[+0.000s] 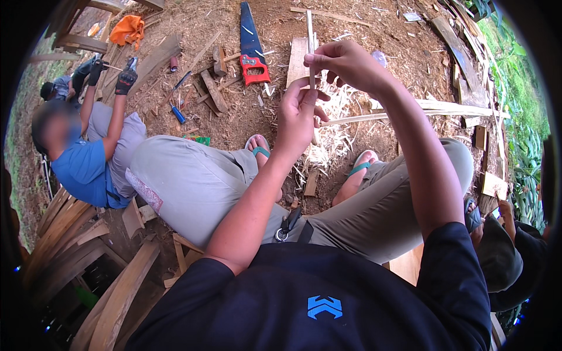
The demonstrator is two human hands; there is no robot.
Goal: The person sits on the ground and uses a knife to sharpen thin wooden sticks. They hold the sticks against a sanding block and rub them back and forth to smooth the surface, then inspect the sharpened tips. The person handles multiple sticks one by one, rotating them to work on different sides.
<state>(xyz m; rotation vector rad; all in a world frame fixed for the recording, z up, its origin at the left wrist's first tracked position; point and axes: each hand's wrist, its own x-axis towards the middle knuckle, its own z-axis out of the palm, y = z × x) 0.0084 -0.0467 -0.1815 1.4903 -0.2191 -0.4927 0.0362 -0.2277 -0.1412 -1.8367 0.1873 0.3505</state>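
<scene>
A thin, pale wooden strip [309, 32] stands nearly upright between my two hands, pointing away from me. My left hand [296, 117] pinches its lower end between thumb and fingertips. Just above, my right hand [345, 65] grips the same strip with thumb and index finger, the other fingers loosely bent. Behind the strip lies a flat board [297, 65] on the ground. Curly wood shavings [332, 149] are heaped below my hands, between my sandalled feet.
A hand saw [250, 41] with a red handle lies ahead, left of the board. Nearer are a blue-handled tool [178, 114] and wood offcuts [213, 90]. Long strips [430, 107] cross at right. A gloved co-worker [88, 161] sits left; another person [497, 257] is at lower right.
</scene>
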